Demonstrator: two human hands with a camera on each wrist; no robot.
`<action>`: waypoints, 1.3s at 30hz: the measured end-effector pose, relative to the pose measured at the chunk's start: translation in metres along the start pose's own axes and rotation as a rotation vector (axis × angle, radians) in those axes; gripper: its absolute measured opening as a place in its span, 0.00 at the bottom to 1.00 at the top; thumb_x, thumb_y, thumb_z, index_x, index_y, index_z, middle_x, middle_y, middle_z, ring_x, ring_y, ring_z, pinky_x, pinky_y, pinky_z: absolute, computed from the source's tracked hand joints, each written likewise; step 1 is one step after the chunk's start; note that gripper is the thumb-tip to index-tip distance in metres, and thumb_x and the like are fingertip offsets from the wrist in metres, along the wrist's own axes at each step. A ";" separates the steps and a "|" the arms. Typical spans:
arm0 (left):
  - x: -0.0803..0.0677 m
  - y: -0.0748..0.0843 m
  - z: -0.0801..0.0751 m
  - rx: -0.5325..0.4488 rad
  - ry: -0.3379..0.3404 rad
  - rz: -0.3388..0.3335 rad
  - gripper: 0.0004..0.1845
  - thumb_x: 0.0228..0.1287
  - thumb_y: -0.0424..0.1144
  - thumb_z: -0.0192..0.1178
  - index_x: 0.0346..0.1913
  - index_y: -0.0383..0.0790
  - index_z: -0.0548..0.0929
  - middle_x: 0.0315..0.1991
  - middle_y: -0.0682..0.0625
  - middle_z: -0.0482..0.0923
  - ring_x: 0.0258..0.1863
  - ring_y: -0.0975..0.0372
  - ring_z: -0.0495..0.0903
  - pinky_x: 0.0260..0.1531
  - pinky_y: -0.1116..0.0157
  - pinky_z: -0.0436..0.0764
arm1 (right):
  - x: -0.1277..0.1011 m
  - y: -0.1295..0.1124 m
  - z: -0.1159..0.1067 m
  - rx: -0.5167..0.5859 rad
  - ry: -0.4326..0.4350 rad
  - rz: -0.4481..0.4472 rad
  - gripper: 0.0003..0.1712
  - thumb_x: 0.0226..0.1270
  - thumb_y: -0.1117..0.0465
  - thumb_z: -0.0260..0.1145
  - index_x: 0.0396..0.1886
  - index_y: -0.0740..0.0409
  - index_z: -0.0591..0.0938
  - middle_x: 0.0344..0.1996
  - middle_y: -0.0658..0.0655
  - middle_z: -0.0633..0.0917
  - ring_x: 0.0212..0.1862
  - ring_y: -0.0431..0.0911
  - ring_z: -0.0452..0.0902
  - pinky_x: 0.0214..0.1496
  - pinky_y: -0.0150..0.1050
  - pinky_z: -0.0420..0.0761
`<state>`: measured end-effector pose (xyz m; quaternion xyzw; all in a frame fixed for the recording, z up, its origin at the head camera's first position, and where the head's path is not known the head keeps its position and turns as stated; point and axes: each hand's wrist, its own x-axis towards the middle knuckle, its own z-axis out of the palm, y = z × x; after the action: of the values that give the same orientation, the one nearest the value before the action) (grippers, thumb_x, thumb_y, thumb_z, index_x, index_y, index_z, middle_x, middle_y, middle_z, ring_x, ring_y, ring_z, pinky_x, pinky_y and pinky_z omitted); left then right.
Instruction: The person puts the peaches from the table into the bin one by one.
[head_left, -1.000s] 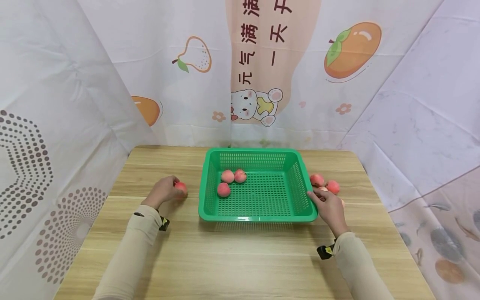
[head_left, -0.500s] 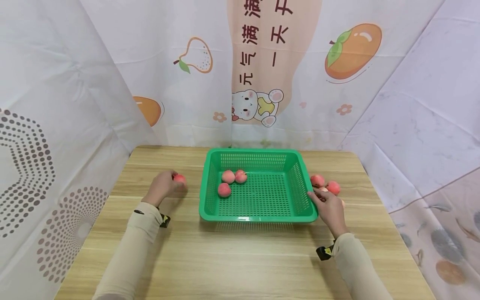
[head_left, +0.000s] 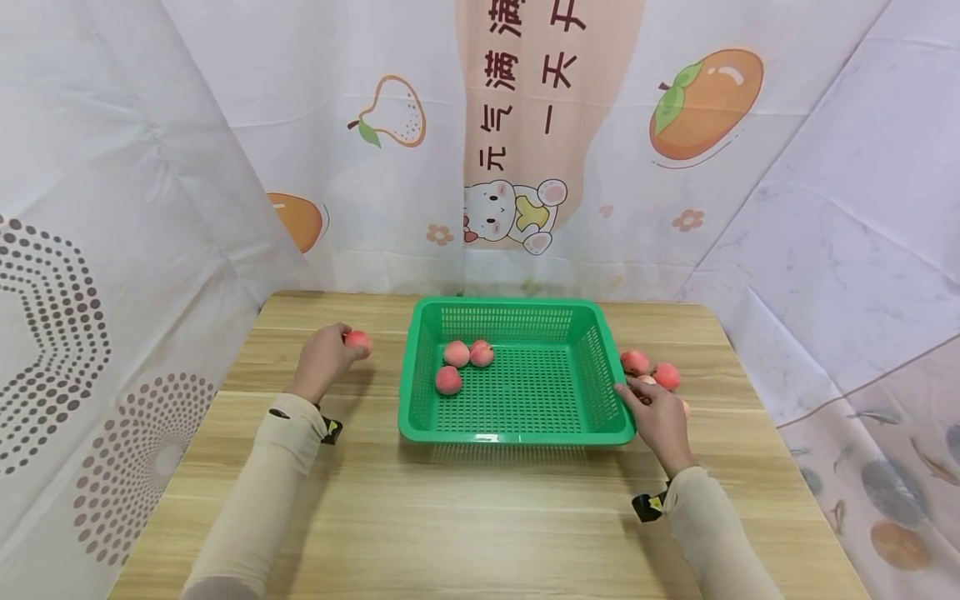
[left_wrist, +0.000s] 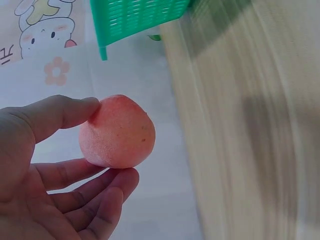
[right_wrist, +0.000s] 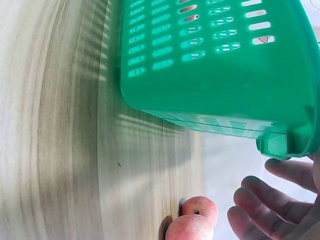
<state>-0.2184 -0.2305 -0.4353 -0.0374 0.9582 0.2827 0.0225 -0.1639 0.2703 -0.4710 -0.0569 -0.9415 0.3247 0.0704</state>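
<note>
The left hand [head_left: 324, 360] pinches a peach [head_left: 358, 340] between thumb and fingers [left_wrist: 60, 112], lifted off the bench [head_left: 480, 517] left of centre. The right hand [head_left: 658, 417], fingers relaxed, steadies the basket [head_left: 517, 433] corner at centre-right, beside loose peaches [head_left: 651, 369].

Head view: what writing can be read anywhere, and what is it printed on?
"元气满" reads downward on the peach banner of the backdrop cloth; the top is cut off.
"一天开" stands beside it, with its top cut off too.
The green basket, peaches and table bear no readable text.
</note>
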 end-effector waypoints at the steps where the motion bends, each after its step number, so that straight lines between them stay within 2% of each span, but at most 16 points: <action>1: 0.001 0.002 -0.001 0.001 0.011 0.008 0.28 0.62 0.42 0.61 0.59 0.24 0.74 0.54 0.29 0.78 0.49 0.41 0.79 0.50 0.48 0.77 | 0.000 0.000 0.000 0.002 0.000 0.001 0.26 0.71 0.47 0.61 0.56 0.63 0.83 0.40 0.64 0.87 0.38 0.49 0.81 0.33 0.32 0.75; 7: 0.005 0.013 -0.004 -0.018 0.064 0.020 0.28 0.60 0.42 0.61 0.59 0.26 0.75 0.53 0.31 0.79 0.49 0.42 0.79 0.50 0.49 0.77 | 0.000 -0.001 0.001 0.008 0.011 -0.010 0.25 0.71 0.48 0.62 0.55 0.63 0.83 0.39 0.64 0.87 0.37 0.49 0.80 0.33 0.31 0.75; 20: 0.011 0.038 -0.012 -0.056 0.085 0.088 0.27 0.60 0.43 0.61 0.59 0.28 0.76 0.51 0.34 0.81 0.47 0.46 0.79 0.49 0.50 0.77 | 0.000 0.000 0.001 -0.004 -0.004 -0.009 0.26 0.72 0.47 0.60 0.56 0.63 0.82 0.37 0.63 0.86 0.35 0.48 0.78 0.31 0.30 0.74; 32: 0.016 0.065 -0.016 -0.092 0.063 0.131 0.26 0.60 0.43 0.62 0.59 0.31 0.77 0.48 0.37 0.82 0.45 0.48 0.79 0.47 0.52 0.78 | 0.000 0.000 0.001 -0.006 -0.008 -0.012 0.26 0.72 0.47 0.60 0.56 0.63 0.82 0.37 0.64 0.86 0.36 0.49 0.78 0.31 0.31 0.75; 39: 0.019 0.084 -0.015 -0.116 0.045 0.153 0.27 0.63 0.45 0.60 0.61 0.31 0.75 0.52 0.37 0.80 0.47 0.48 0.79 0.47 0.53 0.79 | 0.001 -0.001 0.001 0.009 -0.030 0.007 0.28 0.72 0.45 0.58 0.57 0.64 0.81 0.38 0.63 0.86 0.35 0.47 0.78 0.30 0.29 0.75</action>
<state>-0.2443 -0.1697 -0.3781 0.0285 0.9405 0.3379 -0.0229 -0.1646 0.2694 -0.4711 -0.0550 -0.9408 0.3298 0.0553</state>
